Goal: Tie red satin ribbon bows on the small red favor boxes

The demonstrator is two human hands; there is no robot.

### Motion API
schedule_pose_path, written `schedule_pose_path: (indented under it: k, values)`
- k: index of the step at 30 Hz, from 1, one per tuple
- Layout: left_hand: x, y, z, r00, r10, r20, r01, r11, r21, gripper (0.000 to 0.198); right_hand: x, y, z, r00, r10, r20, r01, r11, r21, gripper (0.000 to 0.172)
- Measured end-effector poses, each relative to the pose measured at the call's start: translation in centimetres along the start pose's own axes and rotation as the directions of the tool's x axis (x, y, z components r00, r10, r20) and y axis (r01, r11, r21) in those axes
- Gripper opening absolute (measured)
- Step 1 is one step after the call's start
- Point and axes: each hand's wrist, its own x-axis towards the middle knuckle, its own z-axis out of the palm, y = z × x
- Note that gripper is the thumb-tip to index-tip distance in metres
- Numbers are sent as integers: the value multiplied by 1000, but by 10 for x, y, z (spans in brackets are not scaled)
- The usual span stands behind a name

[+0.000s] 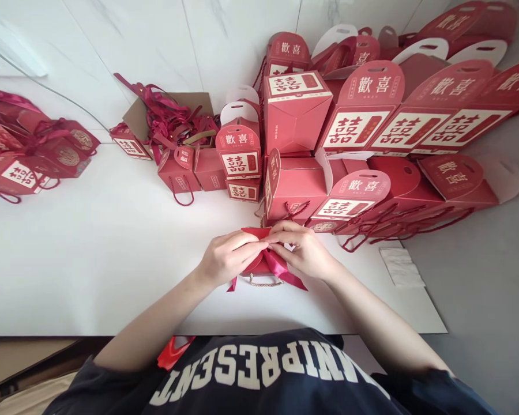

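Note:
A small red gift box (251,268) stands on the white table in front of me, with a twisted cord handle (266,282) at its near side. Over its top lies a crimson satin ribbon (281,268), its two tails hanging towards me. My left hand (231,253) pinches the ribbon from the left, fingers pressed together. From the right, my right hand (300,248) pinches it too, with thumb and fingertips close to the left ones. Both hands meet over the middle of the box top. The ribbon between the fingertips is mostly hidden.
Red printed gift boxes (361,129) are stacked high at the back right. An open carton (201,102) full of crimson ribbons stands at the back, with smaller boxes before it. Ribboned boxes (21,173) sit at far left. White paper (402,267) lies near the table's right edge.

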Motion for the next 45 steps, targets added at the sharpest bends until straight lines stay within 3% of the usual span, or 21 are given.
schedule_pose_path:
  k: [7,15,18,24,29,34,38,41,45]
  values:
    - [-4,-1,4,1000,-1,-30,-2,996,-86,23,-4,2,-4,999,-1,43,-1,999,51,13]
    - [-6,-3,6,999,-6,-45,2,996,-92,20,-15,-3,3,994,-65,-85,48,980,-193,16]
    - [-4,-3,6,999,0,-40,-3,995,-95,19,-15,-3,4,999,-32,-41,28,994,-105,26]
    - [-4,-3,6,999,-19,-44,15,994,-106,18,-13,-1,2,995,-24,-96,20,999,-39,19]
    - [-3,-2,5,998,-20,-51,15,994,-106,17,-14,-2,0,997,32,-65,-30,999,40,32]
    - [-4,-3,6,999,-11,-50,5,994,-108,19,-14,-2,0,998,52,-28,-48,993,110,20]
    - [-5,-4,7,998,-18,-61,11,994,-110,18,-14,0,-4,994,105,-24,-96,966,238,23]
    - [-5,-4,8,998,-17,-63,10,993,-117,18,-14,-1,-3,997,76,-26,-71,984,163,31]
    - [-4,-4,7,998,-15,-67,6,992,-128,19,-15,-3,4,991,60,-120,-50,995,89,20]
